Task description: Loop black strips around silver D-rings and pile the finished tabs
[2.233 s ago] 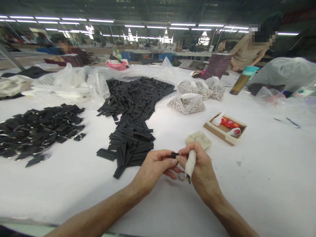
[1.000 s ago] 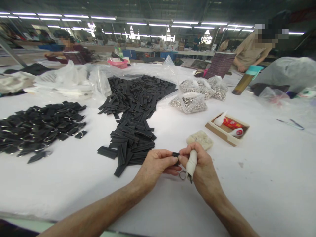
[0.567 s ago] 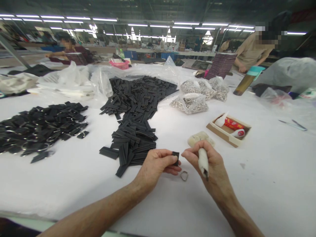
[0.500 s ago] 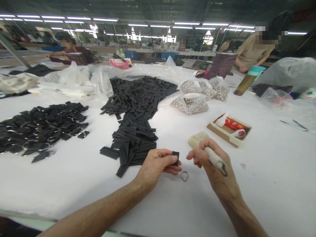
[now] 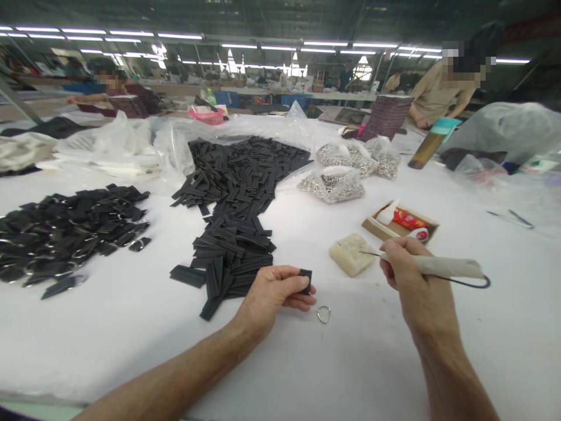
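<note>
My left hand pinches a short folded black strap between thumb and fingers. Just below its fingertips a metal D-ring lies on the white table. My right hand is wrapped round the pale handle of an awl, which has a thin metal shaft and a dark cord loop at its end. The awl's tip touches or hovers over a pale yellowish block; I cannot tell which. Beside my left hand lies a pile of loose black straps.
Black straps fitted with rings are heaped at the left. Bags of metal rings lie behind the block. A small cardboard box holds glue tubes. A bottle and scissors-like tool are at right. Co-workers sit and stand beyond.
My right hand has moved right and turned, so the awl now points left to the block, which is uncovered. My left hand still holds the folded strap. The view has shifted slightly.
</note>
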Tool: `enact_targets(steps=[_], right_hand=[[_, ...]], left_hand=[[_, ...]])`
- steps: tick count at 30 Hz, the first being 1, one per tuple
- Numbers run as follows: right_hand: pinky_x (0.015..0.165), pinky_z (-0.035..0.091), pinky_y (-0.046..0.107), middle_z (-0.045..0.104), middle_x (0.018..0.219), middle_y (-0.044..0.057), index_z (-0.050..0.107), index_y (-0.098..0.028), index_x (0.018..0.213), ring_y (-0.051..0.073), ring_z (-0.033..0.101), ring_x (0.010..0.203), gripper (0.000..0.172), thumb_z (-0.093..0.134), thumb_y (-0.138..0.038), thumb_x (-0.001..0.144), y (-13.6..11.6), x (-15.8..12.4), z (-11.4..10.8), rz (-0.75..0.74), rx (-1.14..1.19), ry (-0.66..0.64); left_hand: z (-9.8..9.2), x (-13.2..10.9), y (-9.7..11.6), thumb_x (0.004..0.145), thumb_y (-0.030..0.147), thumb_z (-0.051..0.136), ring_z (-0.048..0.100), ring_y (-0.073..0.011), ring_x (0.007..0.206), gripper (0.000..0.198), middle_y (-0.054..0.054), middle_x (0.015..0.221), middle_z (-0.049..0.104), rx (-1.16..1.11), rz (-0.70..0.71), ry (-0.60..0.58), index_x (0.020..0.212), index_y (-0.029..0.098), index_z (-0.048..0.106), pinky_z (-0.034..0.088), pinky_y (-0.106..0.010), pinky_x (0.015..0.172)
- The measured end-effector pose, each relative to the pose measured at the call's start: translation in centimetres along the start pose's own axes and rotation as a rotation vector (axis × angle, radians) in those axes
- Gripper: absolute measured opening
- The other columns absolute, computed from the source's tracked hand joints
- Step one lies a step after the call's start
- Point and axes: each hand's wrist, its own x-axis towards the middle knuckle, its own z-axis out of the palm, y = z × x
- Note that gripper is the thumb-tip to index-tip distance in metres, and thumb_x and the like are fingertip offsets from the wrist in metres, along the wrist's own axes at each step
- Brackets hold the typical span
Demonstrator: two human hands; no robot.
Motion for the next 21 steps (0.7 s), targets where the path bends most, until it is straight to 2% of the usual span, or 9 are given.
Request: enact_targets(steps=[3,9,21], right_hand=[[0.045,0.030,0.023,0.047,0.052,-0.003,0.049,-0.019,0.065,0.011,0.039,0.050,0.029,0.052,-0.044,0.079,-0.5,0.0,0.0,0.059,-0.046,0.008],[0.049,0.030,0.025,0.046,0.051,-0.004,0.044,-0.019,0.056,0.012,0.037,0.052,0.026,0.049,-0.034,0.078,-1.2,0.5,-0.1,0.047,-0.063,-0.017],[0.050,0.030,0.025,0.046,0.050,-0.004,0.044,-0.020,0.054,0.012,0.040,0.053,0.022,0.048,-0.030,0.073,0.0,1.4,0.6,0.062,-0.094,-0.036]], left_hand=[[-0.1,0.0,0.0,0.067,0.023,0.069,0.065,-0.0157,0.058,0.015,-0.009,0.071,0.070,0.021,-0.004,-0.009,0.071,0.008,0.068,0.053,-0.021,0.053],[-0.2,0.3,0.4,0.068,0.025,0.070,0.065,-0.0142,0.058,0.017,-0.010,0.075,0.071,0.077,-0.044,-0.002,0.075,0.009,0.068,0.053,-0.020,0.054],[0.2,0.2,0.6,0.068,0.022,0.069,0.064,-0.0138,0.055,0.015,-0.010,0.072,0.071,0.081,-0.060,-0.002,0.072,0.008,0.067,0.052,-0.019,0.051]])
